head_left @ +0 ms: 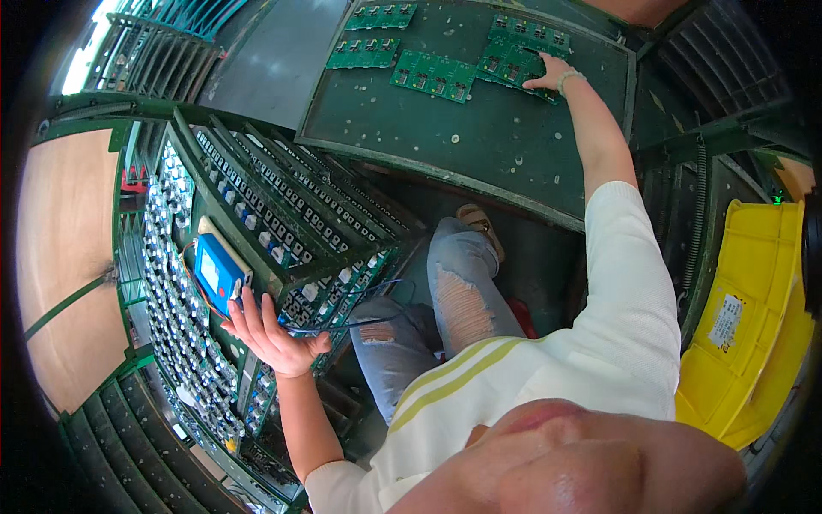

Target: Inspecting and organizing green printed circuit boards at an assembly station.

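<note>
My left hand (270,336) is open with fingers spread, its fingertips touching a small blue box-shaped device with a pale screen (216,273) that leans against green racks full of circuit boards (257,214). Thin wires run from the device past my palm. My right hand (548,74) is stretched far out over a dark green table (479,128), fingers resting flat on a green circuit board panel (518,51). Other green board panels (432,75) lie beside it on the table. A bead bracelet circles my right wrist.
Tall green slotted racks (184,325) of small boards stand at my left. A yellow plastic crate (753,317) sits at the right. My knees in torn jeans (458,295) are below the table edge. A brown floor shows at far left.
</note>
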`<state>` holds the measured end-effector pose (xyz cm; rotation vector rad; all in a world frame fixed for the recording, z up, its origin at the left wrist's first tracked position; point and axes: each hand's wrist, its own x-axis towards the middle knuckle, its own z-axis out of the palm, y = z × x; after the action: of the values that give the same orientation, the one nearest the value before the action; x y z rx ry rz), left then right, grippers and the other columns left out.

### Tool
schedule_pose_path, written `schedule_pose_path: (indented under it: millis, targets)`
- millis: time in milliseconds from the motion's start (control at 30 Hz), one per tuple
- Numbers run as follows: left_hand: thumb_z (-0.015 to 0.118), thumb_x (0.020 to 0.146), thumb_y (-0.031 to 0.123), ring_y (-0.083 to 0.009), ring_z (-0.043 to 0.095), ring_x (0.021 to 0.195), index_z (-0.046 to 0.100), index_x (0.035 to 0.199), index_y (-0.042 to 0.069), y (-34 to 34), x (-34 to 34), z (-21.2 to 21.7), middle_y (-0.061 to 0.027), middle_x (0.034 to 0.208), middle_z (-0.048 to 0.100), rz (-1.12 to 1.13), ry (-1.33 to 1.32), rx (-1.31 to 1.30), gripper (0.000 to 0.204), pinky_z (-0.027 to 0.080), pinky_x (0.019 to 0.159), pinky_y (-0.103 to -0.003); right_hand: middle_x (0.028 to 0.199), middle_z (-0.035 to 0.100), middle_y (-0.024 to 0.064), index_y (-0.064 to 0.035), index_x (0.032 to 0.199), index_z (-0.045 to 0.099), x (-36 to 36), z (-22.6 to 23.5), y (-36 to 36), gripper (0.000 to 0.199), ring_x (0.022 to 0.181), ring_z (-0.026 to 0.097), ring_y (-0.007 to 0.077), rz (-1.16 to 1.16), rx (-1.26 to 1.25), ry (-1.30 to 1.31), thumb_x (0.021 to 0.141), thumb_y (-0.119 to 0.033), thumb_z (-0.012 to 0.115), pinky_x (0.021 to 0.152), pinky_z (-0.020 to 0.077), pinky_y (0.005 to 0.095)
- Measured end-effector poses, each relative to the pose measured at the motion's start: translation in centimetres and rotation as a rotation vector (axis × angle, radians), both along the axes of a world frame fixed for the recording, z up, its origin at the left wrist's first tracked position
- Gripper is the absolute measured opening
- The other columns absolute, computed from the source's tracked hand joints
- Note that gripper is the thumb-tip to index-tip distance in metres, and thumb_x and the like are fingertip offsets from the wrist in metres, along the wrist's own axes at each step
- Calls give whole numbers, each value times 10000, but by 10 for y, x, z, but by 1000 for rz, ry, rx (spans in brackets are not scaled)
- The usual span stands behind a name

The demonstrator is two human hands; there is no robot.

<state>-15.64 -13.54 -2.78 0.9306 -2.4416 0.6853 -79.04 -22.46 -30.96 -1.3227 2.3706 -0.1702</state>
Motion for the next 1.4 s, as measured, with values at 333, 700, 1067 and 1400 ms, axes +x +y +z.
schedule_pose_path:
  millis: [333, 700, 1067, 1400]
  targets:
    - [410, 800, 711, -409, 359, 1288, 468, 1248, 10, -1, 2, -2, -213, 1319, 474, -13, 2, 16, 835, 136, 1087, -589, 1178, 534, 254, 133, 1277, 329, 68, -9, 50, 1231, 1042, 587, 341, -369, -22, -243, 485, -700, 770, 873, 496, 398]
    - [408, 813, 685, -412, 371, 1277, 490, 1206, -23, -5, -5, 0, -214, 1286, 490, -40, 26, -11, 814, 154, 1079, -606, 1375, 414, 115, -112, 1306, 419, 113, 46, 97, 505, 1297, 361, 261, 115, -247, 310, 822, -50, 551, 976, 355, 560]
    - [417, 819, 667, -417, 378, 1274, 473, 1205, -32, -4, -7, 0, -208, 1284, 489, -60, 29, -5, 800, 164, 1084, -581, 1432, 362, 1, -229, 1393, 302, 90, 26, 30, 550, 1382, 257, 170, 1143, 35, 541, 885, -157, 500, 1125, 70, 580]
    - [437, 807, 663, -414, 383, 1270, 482, 1215, -17, -6, -4, -1, -207, 1296, 490, -74, 36, -9, 794, 157, 1090, -576, 1408, 337, 195, 10, 1412, 173, 105, 42, 13, 1252, 1299, 345, 351, -377, 5, -39, 503, -622, 756, 1056, 289, 513]
